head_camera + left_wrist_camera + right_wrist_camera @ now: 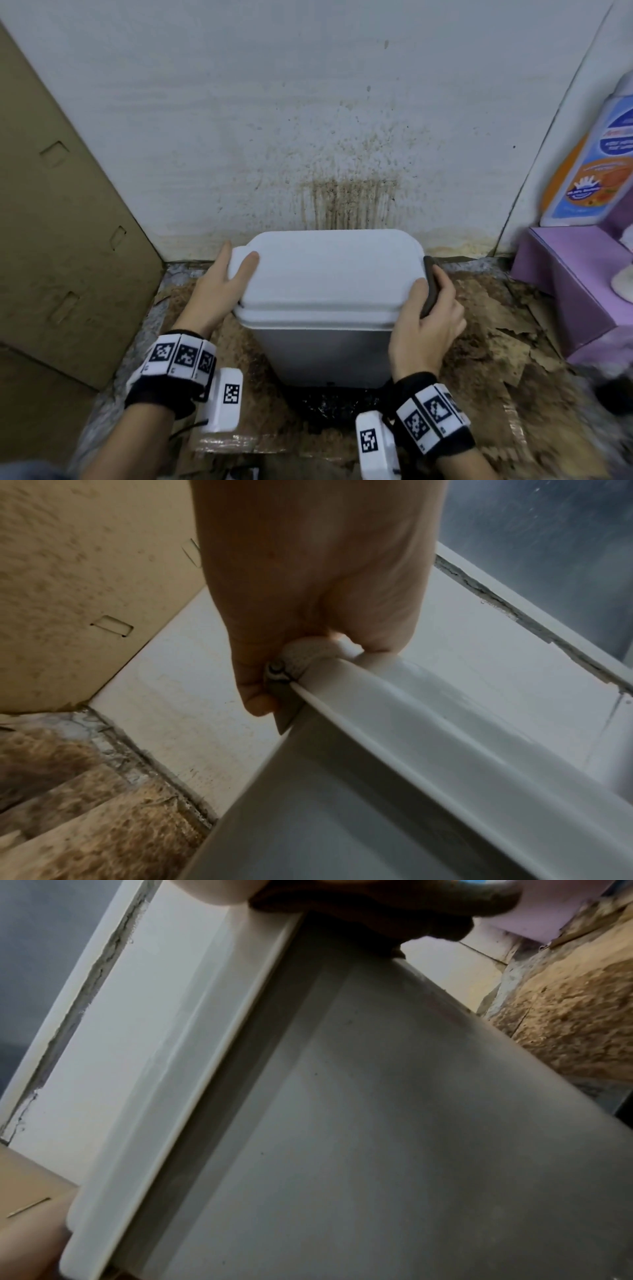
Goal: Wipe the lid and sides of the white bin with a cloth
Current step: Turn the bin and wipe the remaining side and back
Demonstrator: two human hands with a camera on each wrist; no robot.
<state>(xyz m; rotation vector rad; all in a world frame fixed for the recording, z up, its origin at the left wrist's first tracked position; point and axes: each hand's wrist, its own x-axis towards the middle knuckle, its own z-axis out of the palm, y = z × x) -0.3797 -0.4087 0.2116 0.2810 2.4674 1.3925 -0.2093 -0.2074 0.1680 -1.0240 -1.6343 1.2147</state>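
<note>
The white bin [325,353] stands on the floor against the wall, its lid [325,270] closed. My left hand [222,284] grips the lid's left edge, thumb on top and fingers down the side. The left wrist view shows this left hand [308,588] curled round the lid's corner by a hinge, above the bin's side [342,818]. My right hand [431,325] holds a dark cloth [432,287] against the lid's right edge, thumb resting on top. The right wrist view shows the cloth [377,909] at the upper edge of the bin's side [377,1123].
A brown-stained wall [342,154] rises directly behind the bin. Flattened cardboard [61,222] leans at the left. At the right stand a purple box [582,284] and a large bottle [596,164]. Dirty cardboard [496,342] covers the floor, with black plastic [335,404] at the bin's base.
</note>
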